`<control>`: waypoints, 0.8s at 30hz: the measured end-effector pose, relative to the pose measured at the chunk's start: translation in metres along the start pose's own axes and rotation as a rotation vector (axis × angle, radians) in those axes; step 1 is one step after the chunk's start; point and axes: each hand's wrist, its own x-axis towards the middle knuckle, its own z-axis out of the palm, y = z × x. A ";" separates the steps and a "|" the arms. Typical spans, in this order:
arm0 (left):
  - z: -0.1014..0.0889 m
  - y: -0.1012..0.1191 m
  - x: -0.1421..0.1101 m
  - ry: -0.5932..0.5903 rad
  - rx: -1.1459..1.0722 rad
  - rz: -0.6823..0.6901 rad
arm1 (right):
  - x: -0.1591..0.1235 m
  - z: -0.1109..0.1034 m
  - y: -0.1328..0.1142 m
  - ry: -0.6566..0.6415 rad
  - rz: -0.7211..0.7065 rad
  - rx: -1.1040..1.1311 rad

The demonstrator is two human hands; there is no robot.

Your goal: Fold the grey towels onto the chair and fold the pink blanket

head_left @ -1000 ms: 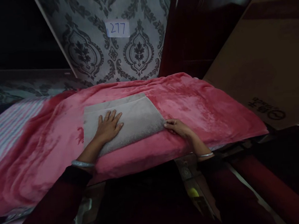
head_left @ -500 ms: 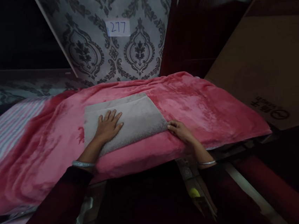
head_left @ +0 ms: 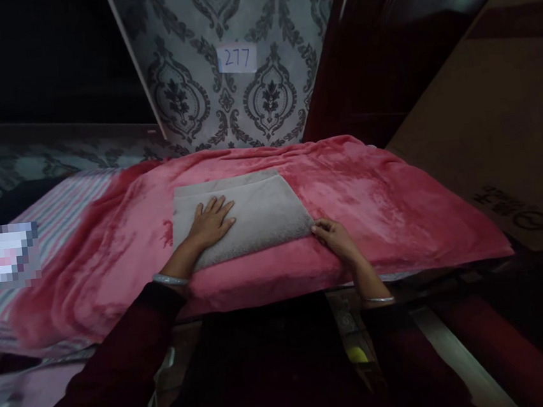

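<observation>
A grey piece of plush-looking cloth point(head_left: 262, 211), folded over on itself, lies on a pink blanket point(head_left: 356, 189). Its upper layer leaves a strip of the lower one showing along the far edge. My left hand point(head_left: 211, 223) rests flat on the left part of the cloth, fingers spread. At the near right corner, my right hand point(head_left: 335, 236) pinches the cloth's edge between thumb and fingers. Bracelets circle both wrists.
A striped sheet point(head_left: 79, 199) shows left of the blanket, with a blurred-out object point(head_left: 3, 258) on it. A large cardboard box point(head_left: 497, 111) leans at the right. Behind stand a patterned wall with a paper marked 277 point(head_left: 237, 58) and a dark screen point(head_left: 46, 59).
The whole view has shifted, so things appear farther right. Both hands keep their places on the cloth, which looks the same.
</observation>
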 end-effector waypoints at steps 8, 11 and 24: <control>0.008 -0.055 -0.109 0.270 -0.343 -0.156 | -0.008 -0.004 0.006 0.046 0.018 -0.069; 0.016 -0.058 -0.154 0.459 -0.604 -0.360 | -0.010 -0.002 0.007 0.069 0.018 -0.048; 0.026 -0.032 -0.175 0.565 -0.574 -0.424 | -0.015 -0.001 -0.001 0.074 0.038 -0.119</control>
